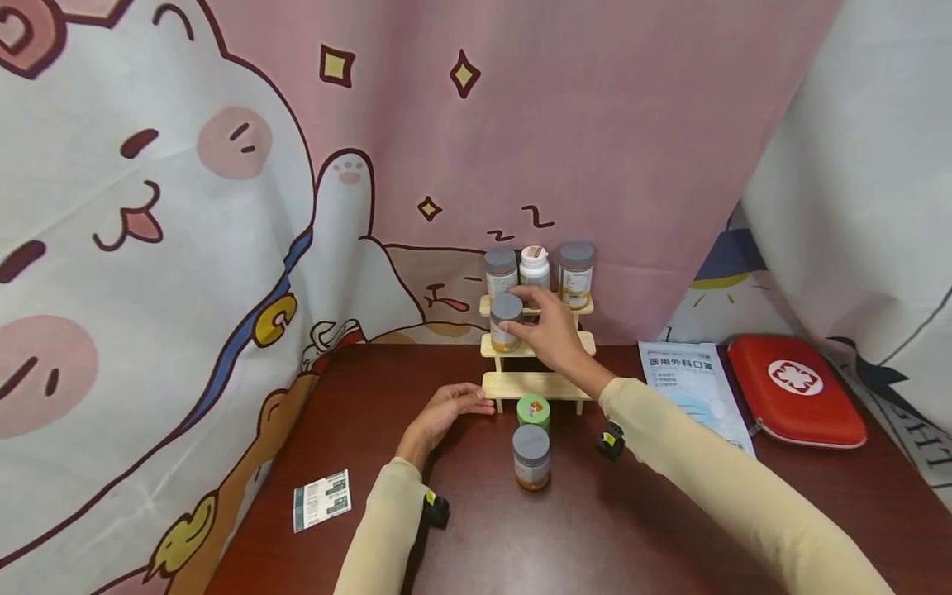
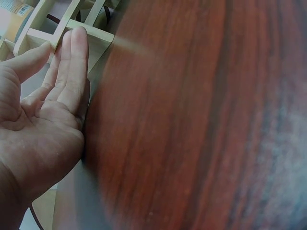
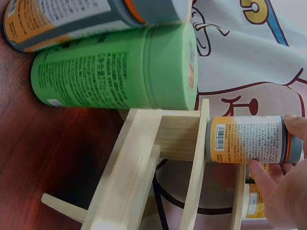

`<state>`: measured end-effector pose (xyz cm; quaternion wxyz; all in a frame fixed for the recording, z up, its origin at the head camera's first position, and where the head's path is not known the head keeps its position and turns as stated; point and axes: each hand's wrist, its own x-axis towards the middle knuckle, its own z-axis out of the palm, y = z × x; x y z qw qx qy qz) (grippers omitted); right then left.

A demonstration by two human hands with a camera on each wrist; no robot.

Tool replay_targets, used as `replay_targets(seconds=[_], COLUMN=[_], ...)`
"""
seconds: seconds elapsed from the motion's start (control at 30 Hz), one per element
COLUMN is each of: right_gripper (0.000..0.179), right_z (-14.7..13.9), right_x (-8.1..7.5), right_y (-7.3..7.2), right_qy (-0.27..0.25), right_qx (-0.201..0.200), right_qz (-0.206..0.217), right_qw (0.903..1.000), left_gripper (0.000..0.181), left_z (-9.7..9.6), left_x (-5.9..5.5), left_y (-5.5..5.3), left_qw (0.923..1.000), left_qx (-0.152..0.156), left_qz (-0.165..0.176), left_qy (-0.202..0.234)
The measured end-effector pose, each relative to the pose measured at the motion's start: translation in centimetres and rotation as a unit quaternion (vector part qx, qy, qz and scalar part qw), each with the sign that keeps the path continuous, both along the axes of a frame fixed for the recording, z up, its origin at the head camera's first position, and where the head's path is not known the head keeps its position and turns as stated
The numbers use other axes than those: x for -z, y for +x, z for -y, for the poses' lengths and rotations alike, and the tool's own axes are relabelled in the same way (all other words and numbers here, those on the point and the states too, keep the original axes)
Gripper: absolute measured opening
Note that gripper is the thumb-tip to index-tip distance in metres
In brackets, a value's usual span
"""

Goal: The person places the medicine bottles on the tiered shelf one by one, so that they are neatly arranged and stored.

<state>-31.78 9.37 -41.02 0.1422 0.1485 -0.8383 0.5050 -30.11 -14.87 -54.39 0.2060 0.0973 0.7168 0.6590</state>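
Observation:
My right hand grips a supplement bottle with a grey cap and a white-and-orange label. The bottle stands upright at the left end of the middle tier of a small wooden step rack. In the right wrist view its base meets the wooden tier, with thumb and fingers near the cap. My left hand is at the rack's lower left end; in the left wrist view its extended fingers touch the wood. A green-lidded bottle and another grey-capped bottle stand before the rack.
On the top tier stand a grey-capped bottle, a white bottle and another grey-capped bottle. A mask packet and a red first-aid case lie to the right. At left lies a small printed packet.

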Motion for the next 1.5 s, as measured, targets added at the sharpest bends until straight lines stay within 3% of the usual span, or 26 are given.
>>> replay_targets(seconds=[0.37,0.83,1.03,1.23,1.37,1.5], right_gripper=[0.057,0.058,0.069,0.081,0.081,0.079], right_z=[0.8,0.9,0.7,0.0,-0.8,-1.7], right_x=[-0.2,0.3,0.5,0.4,0.7,1.9], right_y=[-1.2,-1.2,-0.4,0.8,2.2,4.0], right_qy=[0.003,0.008,0.011,0.022,0.025,0.029], right_qx=[-0.003,0.000,-0.014,-0.004,0.010,0.023], right_qz=[-0.014,-0.016,-0.001,0.006,-0.002,-0.005], right_qw=[0.9999,0.9998,0.9998,0.9997,0.9996,0.9993], left_gripper=[0.029,0.027,0.029,0.029,0.028,0.029], left_z=[0.2,-0.1,-0.1,0.1,0.1,0.1], left_x=[-0.2,-0.3,-0.1,-0.1,-0.2,-0.3], left_y=[0.0,0.0,0.0,0.0,-0.1,-0.1], left_qw=[1.0000,0.9999,1.0000,1.0000,1.0000,0.9999], left_qx=[0.002,0.001,0.003,0.003,0.003,0.004], left_qz=[0.001,0.004,0.000,0.004,0.008,0.012], left_qy=[0.000,0.011,0.003,0.001,0.005,0.007])
